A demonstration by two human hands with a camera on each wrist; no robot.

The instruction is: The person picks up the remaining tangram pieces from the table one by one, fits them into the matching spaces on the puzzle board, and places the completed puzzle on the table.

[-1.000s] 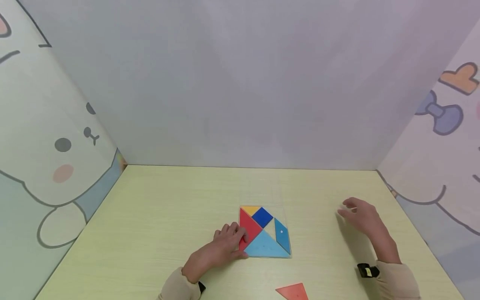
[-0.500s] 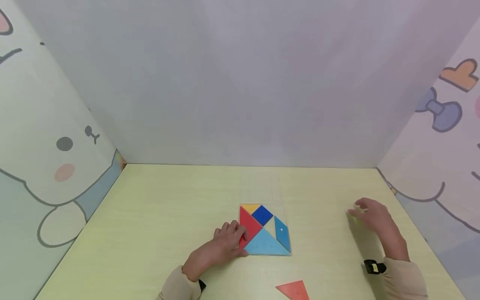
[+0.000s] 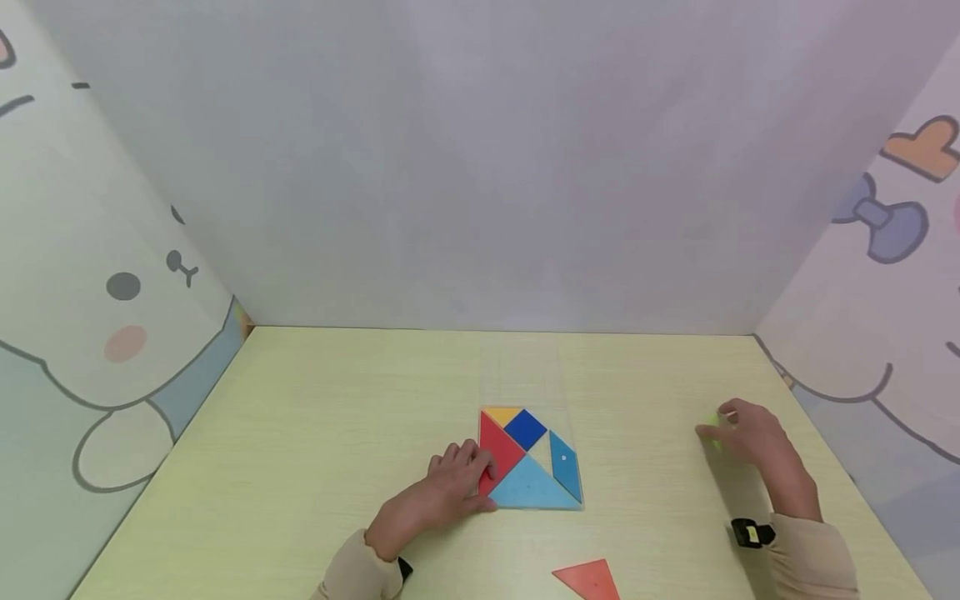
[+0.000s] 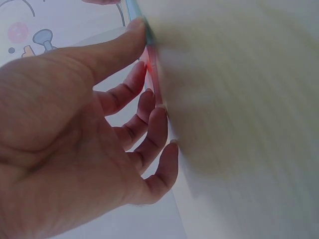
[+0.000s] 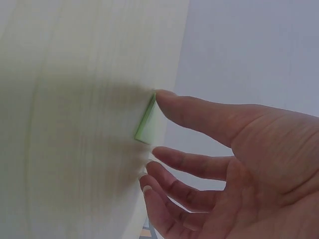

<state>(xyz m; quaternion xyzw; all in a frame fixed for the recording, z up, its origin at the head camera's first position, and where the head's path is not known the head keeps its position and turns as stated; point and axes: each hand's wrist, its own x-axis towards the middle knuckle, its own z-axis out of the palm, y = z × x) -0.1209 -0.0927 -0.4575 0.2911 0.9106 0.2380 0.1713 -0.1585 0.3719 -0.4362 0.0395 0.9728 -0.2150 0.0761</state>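
Observation:
A clear tangram tray (image 3: 582, 492) lies on the table with a red triangle (image 3: 497, 446), light blue triangle (image 3: 532, 487), dark blue square (image 3: 525, 430), yellow triangle (image 3: 501, 415) and blue parallelogram (image 3: 565, 467) in it. My left hand (image 3: 442, 496) grips the tray's near left corner, fingers bent over the red triangle's edge and thumb at the light blue side. At the right, my right hand (image 3: 750, 433) is around a small green piece (image 5: 146, 121) lying on the table. Its thumb touches one end; the index fingertip is close to the other, contact unclear.
A loose light red triangle (image 3: 591, 578) lies near the table's front, partly cut off by the frame. A clear sheet or lid (image 3: 521, 371) extends behind the tray. Pale wall panels (image 3: 480, 167) enclose the table (image 3: 337, 400) at the back and sides.
My right hand has moved right, then settled slightly lower; the green piece now shows between its thumb and fingers. The left hand stays at the tray's corner.

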